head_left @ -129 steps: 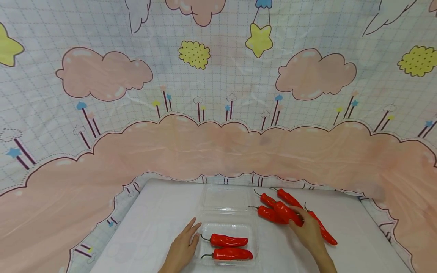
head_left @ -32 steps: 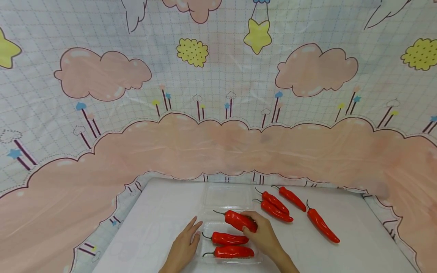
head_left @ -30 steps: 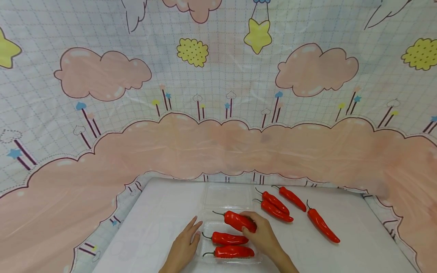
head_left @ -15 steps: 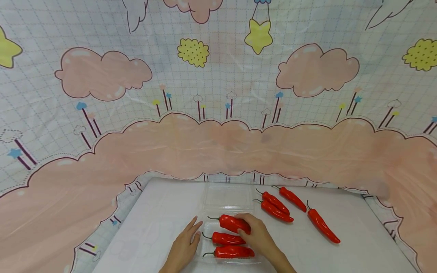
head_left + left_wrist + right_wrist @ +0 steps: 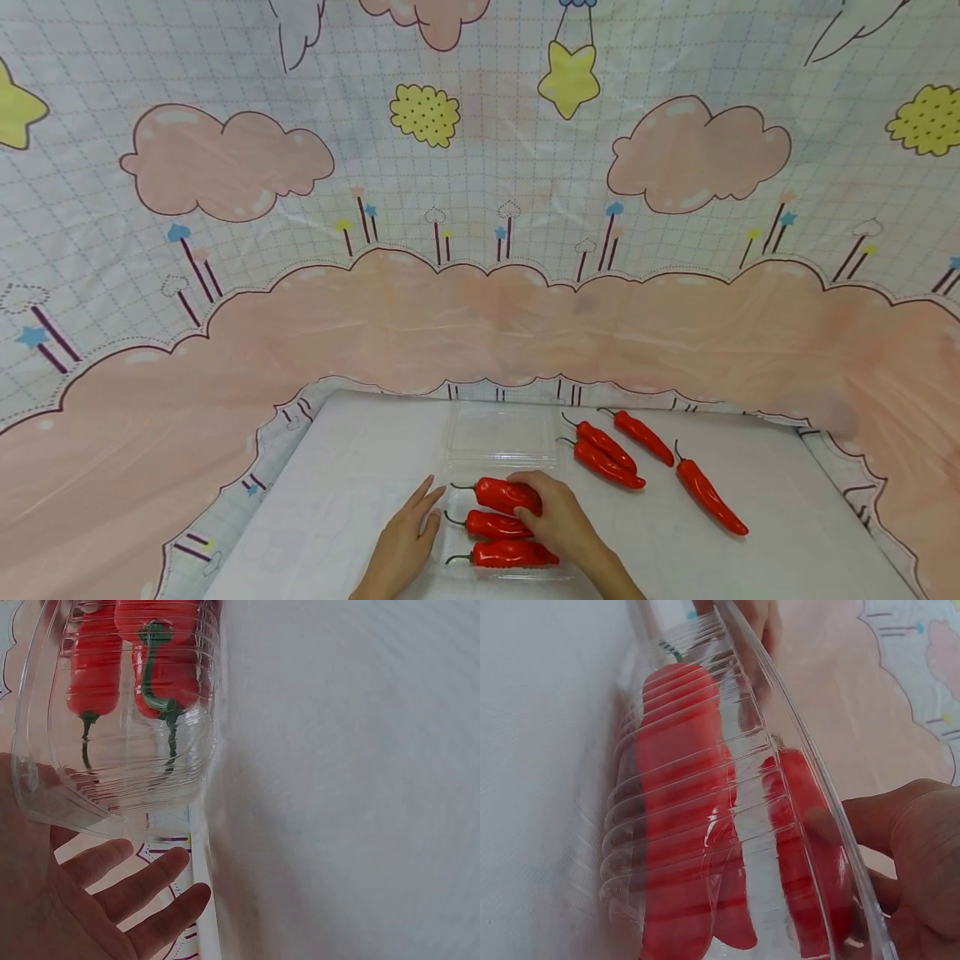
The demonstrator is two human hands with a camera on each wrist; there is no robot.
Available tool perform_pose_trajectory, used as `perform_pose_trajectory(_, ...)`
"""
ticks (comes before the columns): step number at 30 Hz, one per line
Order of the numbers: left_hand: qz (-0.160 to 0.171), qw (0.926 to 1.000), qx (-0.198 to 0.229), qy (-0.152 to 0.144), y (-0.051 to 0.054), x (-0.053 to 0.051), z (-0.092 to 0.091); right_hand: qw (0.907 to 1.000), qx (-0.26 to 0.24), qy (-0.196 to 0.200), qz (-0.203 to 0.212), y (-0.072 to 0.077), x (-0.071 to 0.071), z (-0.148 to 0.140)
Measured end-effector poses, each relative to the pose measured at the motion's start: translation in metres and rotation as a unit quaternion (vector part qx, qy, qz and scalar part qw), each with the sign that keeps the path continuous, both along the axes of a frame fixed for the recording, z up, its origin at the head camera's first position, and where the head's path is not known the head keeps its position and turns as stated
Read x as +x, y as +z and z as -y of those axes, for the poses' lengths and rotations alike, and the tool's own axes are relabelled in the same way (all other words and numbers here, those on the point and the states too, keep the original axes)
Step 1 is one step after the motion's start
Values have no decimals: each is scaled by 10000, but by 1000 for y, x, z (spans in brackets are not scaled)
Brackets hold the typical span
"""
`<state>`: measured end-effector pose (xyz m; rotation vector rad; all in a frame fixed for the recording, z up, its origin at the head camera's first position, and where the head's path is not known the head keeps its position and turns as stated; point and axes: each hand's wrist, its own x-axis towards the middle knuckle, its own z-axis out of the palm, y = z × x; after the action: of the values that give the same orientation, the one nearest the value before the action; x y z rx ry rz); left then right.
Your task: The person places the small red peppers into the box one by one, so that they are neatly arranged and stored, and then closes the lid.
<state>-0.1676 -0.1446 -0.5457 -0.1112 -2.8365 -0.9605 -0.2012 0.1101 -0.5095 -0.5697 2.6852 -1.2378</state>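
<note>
My right hand [image 5: 558, 517] grips the right end of a red pepper [image 5: 495, 493] at the back of the clear container's base. Two more red peppers, a middle one [image 5: 491, 524] and a front one [image 5: 510, 553], lie in the base with stems to the left. My left hand [image 5: 403, 540] rests by the container's left wall with its fingers extended. In the left wrist view, the left hand [image 5: 112, 900] is beside the clear wall [image 5: 112, 802], with peppers seen through it. The right wrist view shows the right hand [image 5: 922, 855] at the rim, peppers [image 5: 679, 810] behind ribbed plastic.
The container's clear lid [image 5: 501, 435] lies opened out behind the base. On the white table [image 5: 337, 450], several red peppers [image 5: 606, 463] lie at the back right, with one [image 5: 708, 498] further right. A cartoon-print cloth [image 5: 480, 325] hangs behind.
My right hand took a pepper from the group at the right and carried it left over the container. Lately it has moved slightly further left and nearer. The left hand stays by the container.
</note>
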Motion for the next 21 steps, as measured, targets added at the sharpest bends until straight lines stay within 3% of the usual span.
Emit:
perform_pose_trajectory(11, -103, 9999, 30, 2, 0, 1, -1, 9993, 239, 76, 260, -4, -6, 4)
perform_pose_trajectory(21, -168, 9999, 6, -6, 0, 1, -1, 9990, 370, 13, 240, -7, -10, 6)
